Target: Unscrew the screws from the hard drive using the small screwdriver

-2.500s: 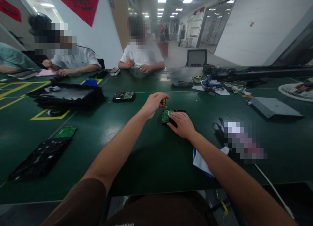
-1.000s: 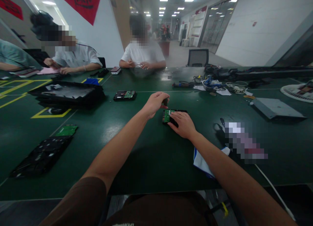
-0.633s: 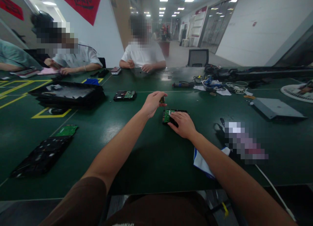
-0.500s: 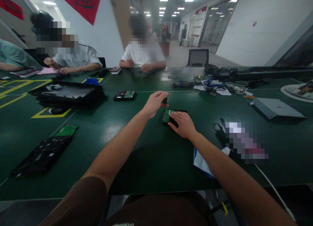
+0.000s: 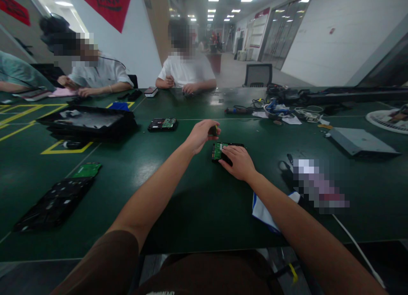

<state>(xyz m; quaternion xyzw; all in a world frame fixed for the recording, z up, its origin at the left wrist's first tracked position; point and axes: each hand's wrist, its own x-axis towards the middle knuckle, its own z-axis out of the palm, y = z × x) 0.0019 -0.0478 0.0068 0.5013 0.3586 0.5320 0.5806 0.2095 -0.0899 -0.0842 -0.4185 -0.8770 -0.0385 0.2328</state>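
In front of me lies a hard drive (image 5: 218, 149) with a green circuit board facing up. My right hand (image 5: 238, 161) rests over its right part, fingers on top and thumb along the near edge, gripping it against the table. Just above the drive's left end, my left hand (image 5: 203, 135) is closed around a short dark handle (image 5: 212, 131), apparently a small screwdriver. Its tip is hard to make out. A second hard drive (image 5: 162, 124) lies farther off to the left. More black drives (image 5: 54, 203) with a green board (image 5: 87, 170) lie at the near left.
A black tray (image 5: 92, 120) stands on the green table (image 5: 178, 227) at left. A white and blue cloth (image 5: 266, 214) lies beneath my right forearm. Cables (image 5: 277, 110) and a grey metal case (image 5: 361, 141) lie at right. People (image 5: 188, 69) sit across the table.
My left hand has turned slightly, and its fingers have shifted around the handle so more of it shows. My right hand and the hard drive have stayed in place.
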